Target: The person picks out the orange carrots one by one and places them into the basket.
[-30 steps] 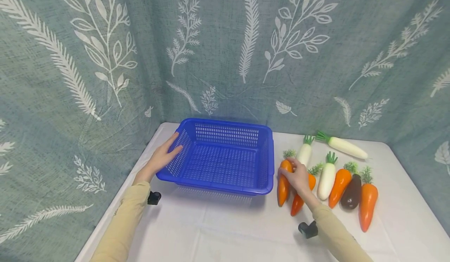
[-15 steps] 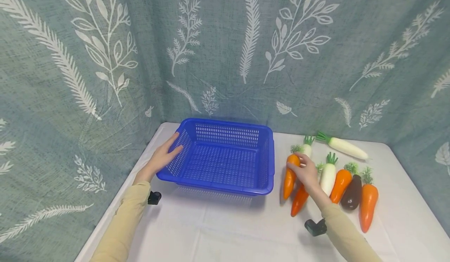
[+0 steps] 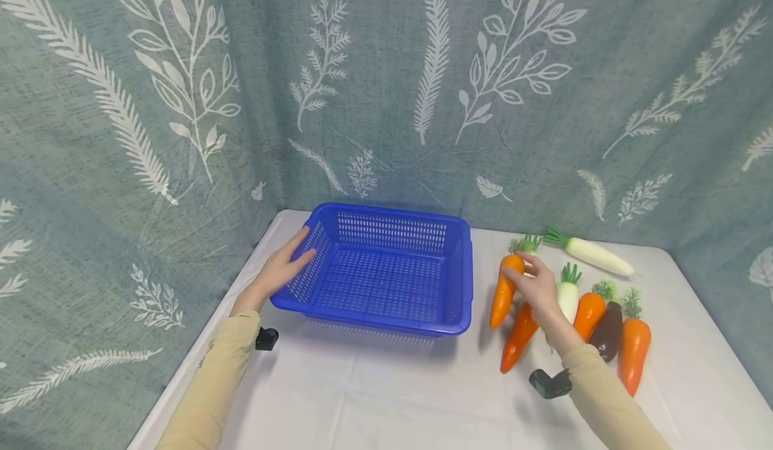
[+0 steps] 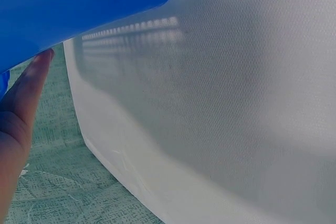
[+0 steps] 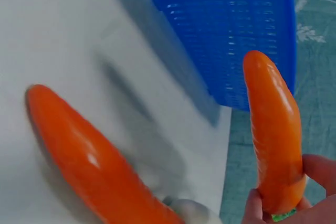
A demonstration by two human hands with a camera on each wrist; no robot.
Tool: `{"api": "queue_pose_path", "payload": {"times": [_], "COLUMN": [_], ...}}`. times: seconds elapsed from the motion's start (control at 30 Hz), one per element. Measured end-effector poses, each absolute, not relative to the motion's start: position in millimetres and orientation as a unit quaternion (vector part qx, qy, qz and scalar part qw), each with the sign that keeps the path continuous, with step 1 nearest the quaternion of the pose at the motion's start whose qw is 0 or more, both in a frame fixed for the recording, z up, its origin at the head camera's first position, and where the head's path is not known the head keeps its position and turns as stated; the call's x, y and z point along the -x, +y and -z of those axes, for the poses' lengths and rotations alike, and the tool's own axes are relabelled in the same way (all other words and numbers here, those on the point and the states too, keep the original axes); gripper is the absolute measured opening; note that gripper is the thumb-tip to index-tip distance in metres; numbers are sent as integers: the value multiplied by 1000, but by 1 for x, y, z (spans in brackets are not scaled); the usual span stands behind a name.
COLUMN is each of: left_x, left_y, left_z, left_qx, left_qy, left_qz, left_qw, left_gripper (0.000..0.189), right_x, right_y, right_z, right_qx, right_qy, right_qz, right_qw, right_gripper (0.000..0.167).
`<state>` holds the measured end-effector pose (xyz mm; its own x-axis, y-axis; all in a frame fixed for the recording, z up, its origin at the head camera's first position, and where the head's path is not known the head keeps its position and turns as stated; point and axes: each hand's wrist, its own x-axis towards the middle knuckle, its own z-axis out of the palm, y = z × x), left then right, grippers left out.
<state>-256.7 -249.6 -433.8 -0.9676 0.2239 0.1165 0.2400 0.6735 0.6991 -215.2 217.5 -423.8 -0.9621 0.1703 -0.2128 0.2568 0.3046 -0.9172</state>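
Observation:
In the head view, an orange toy carrot (image 3: 504, 290) hangs above the table, pinched near its leafy end between the thumb and fingers of my right hand (image 3: 537, 289). The right wrist view shows the same carrot (image 5: 275, 135) with its tip pointing away from the palm. Under it, another red-orange carrot (image 3: 519, 339) lies on the tabletop. At the left stands a blue plastic basket (image 3: 386, 326) with slotted walls and nothing inside. My left hand (image 3: 280, 269) rests on its left rim, fingers extended and thumb spread apart; in the left wrist view a fingertip touches the blue edge (image 4: 105, 22).
Right of the held carrot lie a white radish (image 3: 568, 296), a carrot (image 3: 588, 312), a dark eggplant (image 3: 607, 332) and another carrot (image 3: 634, 349). A radish (image 3: 598, 255) lies at the back right. Another sits partly behind my right hand. A patterned curtain (image 3: 386, 88) borders the white table.
My right hand has lifted the carrot off the table and shifted it slightly right and back. My left hand and the basket have stayed in place.

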Motion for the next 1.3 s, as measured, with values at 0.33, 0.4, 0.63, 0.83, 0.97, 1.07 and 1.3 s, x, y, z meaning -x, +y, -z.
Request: {"api": "queue_pose_path", "payload": {"times": [0.33, 0.4, 0.63, 0.83, 0.97, 1.07, 1.3], "left_x": [256, 256, 256, 256, 257, 257, 257], "left_y": [-250, -250, -251, -250, -250, -250, -251], "left_z": [434, 435, 435, 434, 435, 435, 436], "left_qx": [127, 126, 121, 122, 122, 123, 121], "left_qy": [-914, -914, -914, -913, -912, -912, -912], "left_qz": [385, 385, 388, 389, 391, 390, 392], "left_qw": [11, 10, 5, 6, 4, 4, 9], "left_gripper": [63, 63, 64, 63, 64, 65, 63], "right_x": [216, 217, 219, 221, 224, 226, 231], "right_y": [215, 214, 205, 195, 187, 179, 159], "right_z": [409, 408, 404, 400, 399, 399, 400], "right_qx": [-126, -128, -142, -145, -140, -137, -122], "right_qy": [782, 778, 748, 723, 705, 695, 672], "right_qz": [610, 616, 648, 675, 695, 705, 731], "right_qw": [17, 15, 19, 16, 12, 10, 5], "right_gripper": [63, 63, 64, 63, 62, 61, 59]}}
